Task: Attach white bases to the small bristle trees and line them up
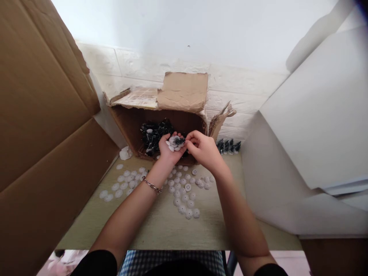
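Green tabletop (161, 235): near its back edge I see the left hand (168, 155) cupped open under white discs (171, 148), the right hand (205, 151) pinching a small tree (179, 141) over them. This tree-and-disc step likely needs gentle aim.

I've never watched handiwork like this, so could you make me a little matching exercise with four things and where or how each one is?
Things:
1. Left hand
2. Right hand
3. Chain bracelet
4. Row of little trees

Places and states:
A. Around one forearm, near the wrist
B. Palm up, bearing a heap of white discs
C. On the table, to the right of the cardboard box
D. Pinching the end of a small dark tree

Pairs: 1-B, 2-D, 3-A, 4-C
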`<action>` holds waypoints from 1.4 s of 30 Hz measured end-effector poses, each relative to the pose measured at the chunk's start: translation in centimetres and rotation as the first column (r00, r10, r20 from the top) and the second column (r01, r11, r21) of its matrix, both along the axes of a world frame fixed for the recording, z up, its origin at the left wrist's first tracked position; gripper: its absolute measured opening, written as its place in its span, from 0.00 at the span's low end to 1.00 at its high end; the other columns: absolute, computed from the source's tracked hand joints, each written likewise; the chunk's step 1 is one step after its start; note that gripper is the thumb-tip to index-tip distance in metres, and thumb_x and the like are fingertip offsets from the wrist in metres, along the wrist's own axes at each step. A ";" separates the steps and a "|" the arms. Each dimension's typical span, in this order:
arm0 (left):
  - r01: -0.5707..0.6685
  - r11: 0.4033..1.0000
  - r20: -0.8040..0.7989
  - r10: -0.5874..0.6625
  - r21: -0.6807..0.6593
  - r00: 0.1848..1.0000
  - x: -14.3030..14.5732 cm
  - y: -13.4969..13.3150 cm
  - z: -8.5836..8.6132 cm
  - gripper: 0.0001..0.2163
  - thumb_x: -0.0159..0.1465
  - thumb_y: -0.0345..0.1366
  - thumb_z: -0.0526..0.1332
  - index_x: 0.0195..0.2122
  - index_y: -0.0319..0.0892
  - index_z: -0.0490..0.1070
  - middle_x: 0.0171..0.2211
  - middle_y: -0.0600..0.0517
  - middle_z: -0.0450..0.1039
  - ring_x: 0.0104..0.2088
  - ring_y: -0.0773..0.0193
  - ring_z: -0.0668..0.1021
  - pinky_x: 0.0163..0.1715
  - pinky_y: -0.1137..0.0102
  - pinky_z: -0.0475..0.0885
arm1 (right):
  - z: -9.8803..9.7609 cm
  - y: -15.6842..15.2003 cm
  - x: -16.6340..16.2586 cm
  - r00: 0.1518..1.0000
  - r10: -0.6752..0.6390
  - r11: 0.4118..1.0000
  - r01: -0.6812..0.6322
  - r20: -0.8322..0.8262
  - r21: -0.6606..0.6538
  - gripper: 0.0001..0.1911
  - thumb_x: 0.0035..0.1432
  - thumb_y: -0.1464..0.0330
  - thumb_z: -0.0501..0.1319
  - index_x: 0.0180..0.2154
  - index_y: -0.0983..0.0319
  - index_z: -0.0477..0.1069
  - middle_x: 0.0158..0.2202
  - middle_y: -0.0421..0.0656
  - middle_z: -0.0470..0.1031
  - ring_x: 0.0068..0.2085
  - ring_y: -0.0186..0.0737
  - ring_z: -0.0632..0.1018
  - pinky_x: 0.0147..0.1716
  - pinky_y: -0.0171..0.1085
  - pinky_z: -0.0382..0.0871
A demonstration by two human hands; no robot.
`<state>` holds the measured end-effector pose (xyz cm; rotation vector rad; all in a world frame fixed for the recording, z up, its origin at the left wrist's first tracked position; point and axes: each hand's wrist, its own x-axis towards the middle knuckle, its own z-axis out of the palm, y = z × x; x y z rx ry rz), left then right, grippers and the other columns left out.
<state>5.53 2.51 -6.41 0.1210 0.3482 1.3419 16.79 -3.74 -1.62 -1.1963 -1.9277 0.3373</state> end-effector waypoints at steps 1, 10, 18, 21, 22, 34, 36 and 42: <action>0.004 1.000 0.001 -0.004 -0.002 1.000 0.0 0.0 0.0 0.05 0.49 0.32 0.51 0.22 0.38 0.65 0.19 0.53 0.68 0.22 0.67 0.73 0.26 0.71 0.68 | -0.1 0.0 0.0 1.000 -0.010 1.000 0.010 0.001 0.002 0.06 0.50 0.69 0.49 0.30 0.60 0.63 0.27 0.36 0.71 0.28 0.29 0.71 0.29 0.29 0.60; 0.008 1.000 0.011 -0.008 -0.021 1.000 0.1 -0.2 0.0 0.05 0.49 0.32 0.52 0.23 0.38 0.65 0.20 0.52 0.69 0.24 0.65 0.73 0.27 0.68 0.69 | -0.4 0.4 0.1 0.993 -0.114 0.992 0.113 0.012 0.055 0.05 0.50 0.68 0.50 0.30 0.59 0.63 0.26 0.36 0.71 0.27 0.31 0.71 0.28 0.30 0.59; 0.021 1.000 -0.012 -0.021 -0.002 1.000 0.1 -0.1 -0.2 0.05 0.49 0.32 0.52 0.23 0.38 0.65 0.20 0.52 0.69 0.25 0.62 0.74 0.27 0.66 0.69 | -0.3 0.2 -0.1 0.985 -0.158 0.984 0.151 0.066 0.099 0.06 0.51 0.67 0.49 0.30 0.59 0.63 0.27 0.37 0.71 0.28 0.32 0.71 0.28 0.31 0.59; -0.004 1.000 -0.012 0.003 -0.017 1.000 0.2 -0.1 -0.3 0.05 0.49 0.32 0.52 0.23 0.38 0.65 0.19 0.53 0.69 0.23 0.65 0.73 0.26 0.69 0.69 | 0.1 -0.2 -0.1 0.989 -0.129 0.987 0.122 0.065 0.102 0.06 0.52 0.66 0.49 0.30 0.59 0.62 0.26 0.36 0.71 0.28 0.32 0.71 0.27 0.30 0.58; -0.010 1.000 -0.012 0.010 -0.019 1.000 0.2 0.0 -0.3 0.05 0.49 0.32 0.52 0.23 0.38 0.65 0.19 0.53 0.69 0.23 0.66 0.73 0.26 0.69 0.69 | 0.2 -0.3 -0.2 0.991 -0.115 0.989 0.109 0.067 0.098 0.06 0.52 0.66 0.49 0.30 0.59 0.62 0.26 0.36 0.71 0.28 0.32 0.71 0.27 0.30 0.58; -0.012 1.000 0.014 0.012 -0.007 1.000 0.3 0.3 -0.5 0.04 0.48 0.32 0.52 0.22 0.38 0.64 0.20 0.53 0.68 0.23 0.66 0.72 0.29 0.68 0.69 | -1.1 0.6 -0.9 0.988 -0.137 0.986 0.129 0.076 0.109 0.05 0.48 0.65 0.54 0.28 0.59 0.61 0.25 0.36 0.68 0.25 0.30 0.69 0.26 0.29 0.57; -0.021 1.000 0.017 0.021 -0.019 1.000 0.4 0.1 -0.4 0.04 0.48 0.31 0.52 0.22 0.38 0.63 0.19 0.53 0.67 0.23 0.67 0.72 0.29 0.69 0.68 | -1.2 0.6 -1.2 0.987 -0.152 0.982 0.144 0.055 0.118 0.06 0.47 0.64 0.54 0.26 0.60 0.60 0.22 0.35 0.66 0.24 0.29 0.67 0.25 0.29 0.56; -0.035 0.999 0.029 0.036 -0.010 0.999 0.7 -0.1 -0.1 0.04 0.49 0.31 0.51 0.21 0.37 0.62 0.18 0.52 0.66 0.21 0.69 0.71 0.26 0.74 0.68 | -1.4 0.7 -1.8 0.993 -0.103 0.987 0.109 -0.054 0.115 0.07 0.46 0.68 0.53 0.21 0.61 0.54 0.18 0.33 0.57 0.21 0.26 0.61 0.22 0.28 0.53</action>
